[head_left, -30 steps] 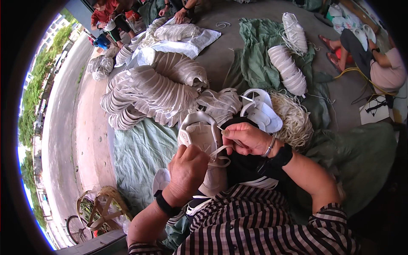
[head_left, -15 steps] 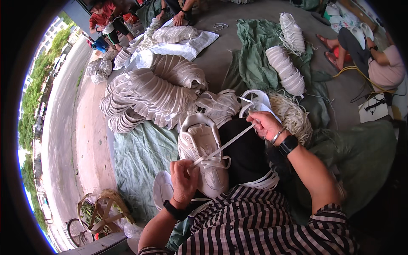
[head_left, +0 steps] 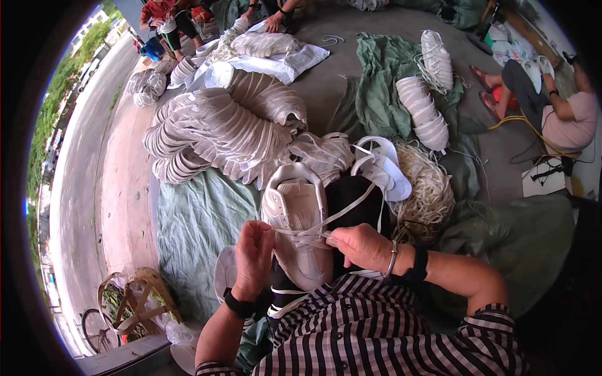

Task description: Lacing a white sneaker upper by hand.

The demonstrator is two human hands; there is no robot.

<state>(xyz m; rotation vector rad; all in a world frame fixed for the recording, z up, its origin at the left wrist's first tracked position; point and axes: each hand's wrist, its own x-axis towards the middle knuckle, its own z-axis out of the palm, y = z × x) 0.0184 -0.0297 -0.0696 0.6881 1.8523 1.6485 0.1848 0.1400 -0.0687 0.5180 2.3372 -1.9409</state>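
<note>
A pale cream sneaker (head_left: 305,210) rests on my lap with its opening away from me. White shoelace (head_left: 347,209) crosses its front, and a long loose length loops over the black cloth beside it. At the shoe's left edge my left hand (head_left: 253,255) is closed, its fingertips pinching the lace. My right hand (head_left: 364,249) pinches the lace at the shoe's right side, low over the toe. The exact grip inside the left fingers is partly hidden. A white flat shoe piece (head_left: 392,177) lies just beyond my right hand.
Bundled stacks of pale shoe uppers (head_left: 235,131) lie ahead on the left. A tangled heap of white laces (head_left: 427,188) sits at the right. Wrapped bundles (head_left: 421,113) lie on green sheeting (head_left: 379,81). A person (head_left: 567,116) sits far right; other people work at the back.
My right hand has come down and left from the raised lace to the shoe's right side. My left hand has moved slightly up and left. The lace now hangs slack over the black cloth.
</note>
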